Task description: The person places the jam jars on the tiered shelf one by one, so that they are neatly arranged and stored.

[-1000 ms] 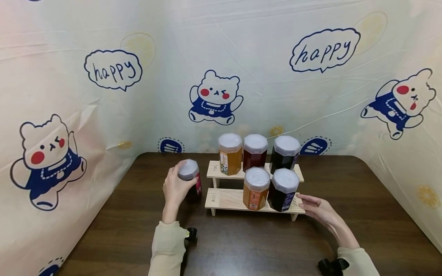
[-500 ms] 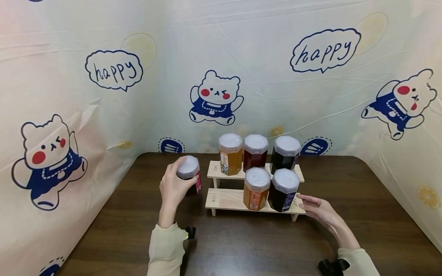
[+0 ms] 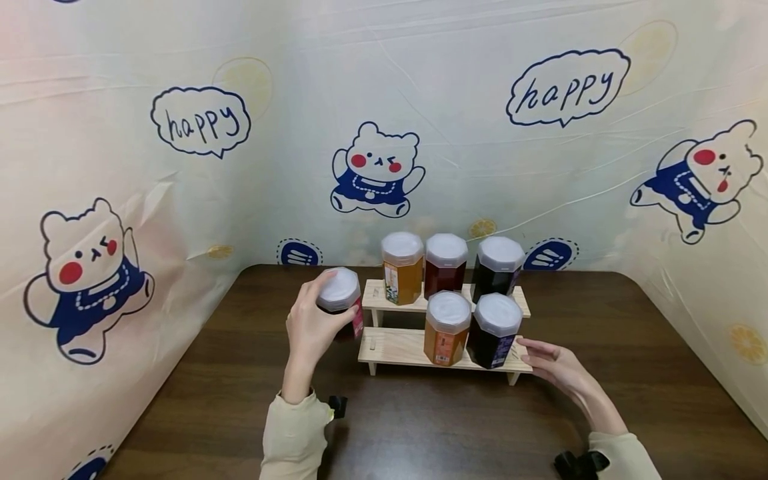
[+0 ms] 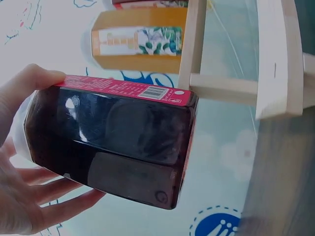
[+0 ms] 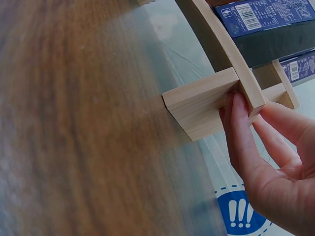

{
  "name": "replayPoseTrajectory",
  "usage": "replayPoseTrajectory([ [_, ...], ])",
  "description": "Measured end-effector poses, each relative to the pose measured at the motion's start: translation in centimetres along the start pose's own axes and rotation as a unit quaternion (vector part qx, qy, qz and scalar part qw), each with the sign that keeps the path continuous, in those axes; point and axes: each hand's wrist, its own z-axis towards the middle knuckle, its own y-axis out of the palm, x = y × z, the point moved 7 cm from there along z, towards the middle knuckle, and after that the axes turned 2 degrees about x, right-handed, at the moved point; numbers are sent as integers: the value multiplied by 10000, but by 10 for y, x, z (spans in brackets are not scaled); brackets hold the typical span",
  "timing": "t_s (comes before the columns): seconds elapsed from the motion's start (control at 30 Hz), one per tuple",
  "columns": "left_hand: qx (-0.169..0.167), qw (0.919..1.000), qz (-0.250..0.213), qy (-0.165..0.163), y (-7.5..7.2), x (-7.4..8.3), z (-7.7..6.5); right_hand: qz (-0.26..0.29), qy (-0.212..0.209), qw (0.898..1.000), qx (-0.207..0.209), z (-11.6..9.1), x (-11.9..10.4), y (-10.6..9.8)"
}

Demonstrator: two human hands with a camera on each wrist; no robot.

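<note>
My left hand (image 3: 315,325) grips a dark jar (image 4: 113,135) with a pink label and a frosted lid, thumb on one side and fingers on the other. The jar is held upright, just left of the two-tier wooden rack (image 3: 393,343), overlapping the edge of its tiers in the head view. My right hand (image 3: 558,367) pinches the right end of the lower tier; in the right wrist view its thumb and fingers lie around the board end (image 5: 248,93) by a leg. On the lower tier stand an orange jar (image 3: 445,337) and a dark purple-labelled jar (image 3: 495,333).
On the upper tier stand an amber jar (image 3: 403,277), a deep red jar (image 3: 444,273) and a dark jar (image 3: 497,273). The brown wooden table (image 3: 420,427) meets a printed cloth backdrop (image 3: 282,167) behind. The lower tier's left part is bare wood.
My left hand has raised the dark jar from low on the left and carried it rightward to the rack's edge. My right hand keeps its place on the rack.
</note>
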Motion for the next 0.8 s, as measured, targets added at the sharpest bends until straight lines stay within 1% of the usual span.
replayPoseTrajectory([
  [0.27,-154,9997,-179,82,10,15,-5,-49,6,10000,-3,0,0,0],
  [0.53,-221,9990,-253,279,18,27,-11,250,-146,9995,-98,0,-2,1],
  [0.8,-390,9979,-361,372,28,37,-17,173,-53,9998,-97,0,0,1],
])
